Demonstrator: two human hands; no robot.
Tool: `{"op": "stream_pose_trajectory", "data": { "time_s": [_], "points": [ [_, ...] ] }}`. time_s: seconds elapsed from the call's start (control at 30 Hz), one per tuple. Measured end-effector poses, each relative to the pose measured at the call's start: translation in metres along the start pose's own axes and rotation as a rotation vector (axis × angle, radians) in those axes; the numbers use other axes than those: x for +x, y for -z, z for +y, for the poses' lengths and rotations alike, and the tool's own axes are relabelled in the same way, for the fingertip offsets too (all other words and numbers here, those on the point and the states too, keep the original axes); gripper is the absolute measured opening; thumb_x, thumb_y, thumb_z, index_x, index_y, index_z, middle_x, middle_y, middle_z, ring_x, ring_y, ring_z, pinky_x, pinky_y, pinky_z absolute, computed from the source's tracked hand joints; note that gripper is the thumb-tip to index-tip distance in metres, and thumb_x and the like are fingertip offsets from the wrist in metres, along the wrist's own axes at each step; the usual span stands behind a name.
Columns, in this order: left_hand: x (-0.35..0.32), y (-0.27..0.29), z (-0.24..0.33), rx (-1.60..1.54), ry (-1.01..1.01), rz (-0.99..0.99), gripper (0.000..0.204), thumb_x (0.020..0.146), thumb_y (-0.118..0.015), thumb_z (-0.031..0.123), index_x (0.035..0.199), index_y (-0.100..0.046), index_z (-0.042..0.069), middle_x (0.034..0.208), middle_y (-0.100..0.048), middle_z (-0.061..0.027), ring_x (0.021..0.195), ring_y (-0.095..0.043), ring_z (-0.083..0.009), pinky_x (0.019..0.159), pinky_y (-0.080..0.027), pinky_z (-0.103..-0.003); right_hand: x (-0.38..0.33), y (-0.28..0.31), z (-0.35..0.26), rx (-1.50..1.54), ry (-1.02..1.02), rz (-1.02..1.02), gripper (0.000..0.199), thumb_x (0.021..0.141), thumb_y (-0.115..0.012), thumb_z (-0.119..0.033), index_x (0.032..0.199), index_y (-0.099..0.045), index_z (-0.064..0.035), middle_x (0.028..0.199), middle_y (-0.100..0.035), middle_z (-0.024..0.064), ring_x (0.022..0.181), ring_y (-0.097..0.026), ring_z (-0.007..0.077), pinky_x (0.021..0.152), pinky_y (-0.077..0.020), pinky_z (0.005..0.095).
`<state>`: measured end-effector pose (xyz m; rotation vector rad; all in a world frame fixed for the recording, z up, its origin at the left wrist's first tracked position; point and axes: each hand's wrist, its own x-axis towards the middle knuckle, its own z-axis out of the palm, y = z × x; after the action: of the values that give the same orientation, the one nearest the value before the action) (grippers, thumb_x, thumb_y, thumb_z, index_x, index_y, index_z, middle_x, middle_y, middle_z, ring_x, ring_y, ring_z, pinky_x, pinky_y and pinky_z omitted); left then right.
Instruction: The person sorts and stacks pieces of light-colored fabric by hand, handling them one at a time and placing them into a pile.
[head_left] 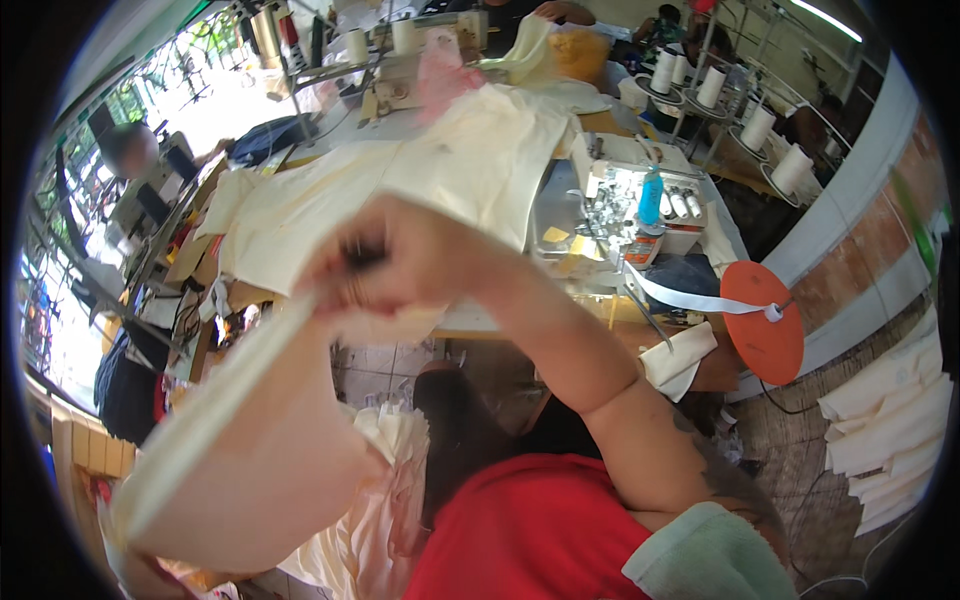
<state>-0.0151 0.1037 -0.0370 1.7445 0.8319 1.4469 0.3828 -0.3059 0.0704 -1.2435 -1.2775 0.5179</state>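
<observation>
My right hand (400, 250) is raised over the near edge of the sewing table, its fingers closed on the upper end of a cream fabric piece (260, 440). A small dark object (363, 254) shows at these fingers, too blurred to name. The cloth slants down to the lower left, where my left hand (150, 578) grips its other end, partly hidden behind it. Bunched cream cloth (375, 500) hangs below, beside my leg. A large spread of cream fabric (400, 180) covers much of the table beyond my right hand.
A sewing machine (630, 190) with a blue bottle (650, 197) stands on the right of the table. White elastic tape runs from an orange disc (763, 325). Thread cones (757, 128) stand on a rack at the back right. Other people sit at the far side.
</observation>
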Motion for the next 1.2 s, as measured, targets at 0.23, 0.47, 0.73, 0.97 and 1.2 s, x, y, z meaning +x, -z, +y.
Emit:
{"op": "stream_pose_trajectory", "data": {
  "time_s": [0.23,0.47,0.73,0.97,1.2],
  "points": [
    [0.156,0.068,-0.026,-0.540,0.135,-0.140,0.042,0.107,-0.048,0.025,0.140,-0.048,-0.001,0.133,-0.059,-0.0143,0.120,-0.058,-0.0219,0.104,-0.049,-0.036,0.154,-0.055,0.070,0.050,0.005,0.348,0.016,0.088,-0.075,-0.017,0.088,-0.069,-0.0017,0.065,-0.061,0.0035,0.047,-0.051,0.0098,0.041,-0.0393,0.0271],
    [0.037,0.173,0.080,0.883,-0.723,0.132,0.047,0.102,-0.056,0.025,0.140,-0.050,-0.003,0.128,-0.062,-0.0180,0.113,-0.064,-0.0256,0.097,-0.052,-0.039,0.106,-0.103,0.025,0.046,0.138,0.303,0.013,0.093,-0.070,-0.014,0.091,-0.071,-0.0011,0.056,-0.050,-0.0014,0.048,-0.045,0.0082,0.049,-0.0387,0.0259],
    [-0.182,0.104,0.014,-0.252,0.746,0.209,0.042,0.101,-0.058,0.031,0.122,-0.062,-0.004,0.112,-0.069,-0.0146,0.096,-0.069,-0.0245,0.084,-0.057,-0.036,-0.010,-0.137,0.194,-0.143,-0.296,0.096,0.017,0.091,-0.067,-0.005,0.107,-0.075,-0.0041,0.082,-0.070,0.0044,0.067,-0.060,0.0122,0.064,-0.0488,0.0265],
    [-0.247,0.083,-0.074,1.199,0.441,-0.460,0.037,0.093,-0.067,0.030,0.108,-0.068,-0.004,0.101,-0.070,-0.0213,0.091,-0.067,-0.0358,0.082,-0.052,-0.043,-0.113,-0.141,0.237,-0.473,-0.173,-0.012,0.033,0.086,-0.064,0.005,0.118,-0.067,-0.0031,0.121,-0.065,0.0170,0.093,-0.068,0.0301,0.080,-0.0538,0.0363],
    [-0.206,-0.153,-0.066,0.035,0.260,-0.714,0.022,0.094,-0.068,0.018,0.108,-0.065,0.001,0.102,-0.071,-0.0137,0.092,-0.069,-0.0232,0.078,-0.055,-0.035,-0.157,-0.125,0.223,-0.624,-0.746,0.117,0.031,0.092,-0.070,-0.026,0.102,-0.063,0.0028,0.086,-0.069,0.0209,0.084,-0.068,0.0399,0.074,-0.0532,0.0428]
  ]
}}
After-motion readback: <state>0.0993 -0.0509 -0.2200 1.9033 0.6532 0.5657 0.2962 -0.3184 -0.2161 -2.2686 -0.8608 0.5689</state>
